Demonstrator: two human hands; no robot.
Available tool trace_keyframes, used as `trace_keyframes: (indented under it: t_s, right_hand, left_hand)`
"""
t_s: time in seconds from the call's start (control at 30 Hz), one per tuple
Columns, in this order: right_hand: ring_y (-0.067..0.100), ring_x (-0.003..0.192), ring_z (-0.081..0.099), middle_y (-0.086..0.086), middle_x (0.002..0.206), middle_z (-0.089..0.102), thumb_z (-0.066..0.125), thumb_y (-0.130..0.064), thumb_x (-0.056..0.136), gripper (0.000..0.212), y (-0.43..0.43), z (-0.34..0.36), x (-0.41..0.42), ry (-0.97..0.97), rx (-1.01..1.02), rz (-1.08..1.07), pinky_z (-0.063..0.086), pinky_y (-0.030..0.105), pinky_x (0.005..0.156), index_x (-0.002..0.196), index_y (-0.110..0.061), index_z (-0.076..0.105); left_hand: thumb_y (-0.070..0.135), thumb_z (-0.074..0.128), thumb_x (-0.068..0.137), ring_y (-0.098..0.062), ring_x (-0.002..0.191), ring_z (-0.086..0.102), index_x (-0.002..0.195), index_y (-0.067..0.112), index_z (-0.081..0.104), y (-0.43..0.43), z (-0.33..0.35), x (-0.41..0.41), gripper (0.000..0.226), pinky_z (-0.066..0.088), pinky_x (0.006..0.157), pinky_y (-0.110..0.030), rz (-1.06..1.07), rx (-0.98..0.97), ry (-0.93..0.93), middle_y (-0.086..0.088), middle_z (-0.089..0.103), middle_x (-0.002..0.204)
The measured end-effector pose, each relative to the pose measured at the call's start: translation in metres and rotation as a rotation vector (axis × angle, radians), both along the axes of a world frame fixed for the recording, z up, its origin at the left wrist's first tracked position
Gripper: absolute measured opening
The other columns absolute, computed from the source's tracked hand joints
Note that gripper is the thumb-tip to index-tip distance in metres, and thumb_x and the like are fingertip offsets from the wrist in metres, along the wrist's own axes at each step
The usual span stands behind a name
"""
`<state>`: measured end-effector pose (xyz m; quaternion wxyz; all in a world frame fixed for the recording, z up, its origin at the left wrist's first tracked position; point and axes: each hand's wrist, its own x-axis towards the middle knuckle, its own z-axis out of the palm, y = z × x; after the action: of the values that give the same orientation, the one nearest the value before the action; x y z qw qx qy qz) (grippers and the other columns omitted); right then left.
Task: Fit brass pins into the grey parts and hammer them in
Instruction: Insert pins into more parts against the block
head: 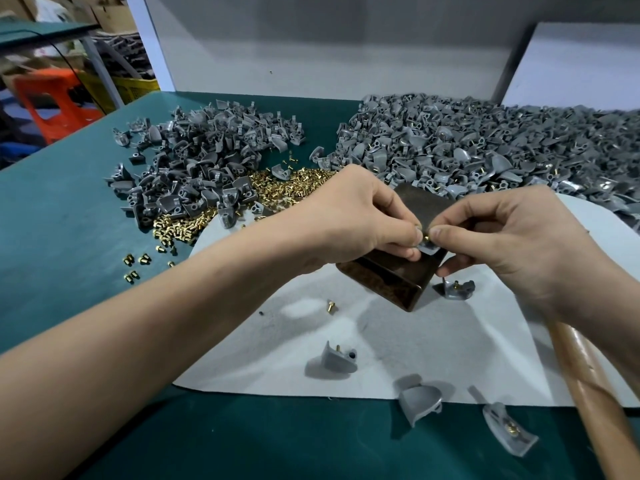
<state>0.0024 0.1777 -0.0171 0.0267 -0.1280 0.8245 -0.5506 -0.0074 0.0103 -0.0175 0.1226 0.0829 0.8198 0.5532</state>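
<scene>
My left hand (360,216) pinches a small grey part (428,249) above a dark metal block (398,271). My right hand (498,237) pinches a brass pin (427,236) at the top of that part. Loose brass pins (277,188) lie heaped at the left centre. Grey parts without pins (207,161) are piled at the back left. A larger pile of grey parts with pins (485,143) fills the back right. A wooden hammer handle (588,382) runs under my right wrist; its head is hidden.
A pale cloth (415,341) covers the green table (69,237) under the block. Several grey parts (337,358) with pins lie loose on the cloth, and stray pins (135,261) lie at the left. A white partition stands behind; an orange stool (52,98) is far left.
</scene>
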Motion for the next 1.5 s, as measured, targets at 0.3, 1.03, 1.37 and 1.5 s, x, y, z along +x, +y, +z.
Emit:
trace_keyframes:
  t_s: [0.3,1.03,1.37,1.5]
  right_hand:
    - [0.011,0.041,0.061,0.005,0.056,0.067,0.068,0.003,0.077,0.012,0.0,0.0,-0.003,0.033,0.053,0.033,0.046,0.011,0.043,0.067,-0.004,0.068]
    - [0.013,0.047,0.051,0.009,0.054,0.054,0.056,0.004,0.086,0.02,0.006,-0.002,-0.007,-0.123,-0.068,-0.012,0.058,0.027,0.053,0.074,0.003,0.072]
    - [0.015,0.046,0.05,0.011,0.055,0.052,0.055,-0.002,0.089,0.02,0.012,-0.002,-0.012,-0.119,-0.104,-0.086,0.058,0.03,0.051,0.074,-0.001,0.069]
    - [0.016,0.045,0.051,0.01,0.054,0.052,0.055,-0.002,0.09,0.02,0.012,-0.003,-0.012,-0.109,-0.067,-0.077,0.058,0.031,0.051,0.076,0.001,0.069]
  left_hand:
    - [-0.001,0.075,0.077,-0.028,0.08,0.073,0.073,0.005,0.072,0.0,0.001,0.001,0.008,0.058,0.078,-0.043,0.001,0.005,-0.005,-0.016,0.073,0.076]
    - [-0.002,0.075,0.077,-0.023,0.075,0.073,0.074,0.004,0.073,-0.002,0.0,-0.003,0.006,0.058,0.078,-0.036,-0.024,0.029,-0.026,-0.014,0.073,0.074]
    - [-0.002,0.074,0.076,-0.021,0.072,0.072,0.072,0.001,0.074,-0.002,-0.003,-0.005,0.006,0.059,0.076,-0.029,-0.003,0.112,-0.069,-0.012,0.073,0.073]
    - [-0.002,0.075,0.076,-0.021,0.074,0.073,0.068,0.003,0.075,-0.002,-0.004,-0.005,0.009,0.059,0.076,-0.029,-0.001,0.115,-0.07,-0.014,0.073,0.074]
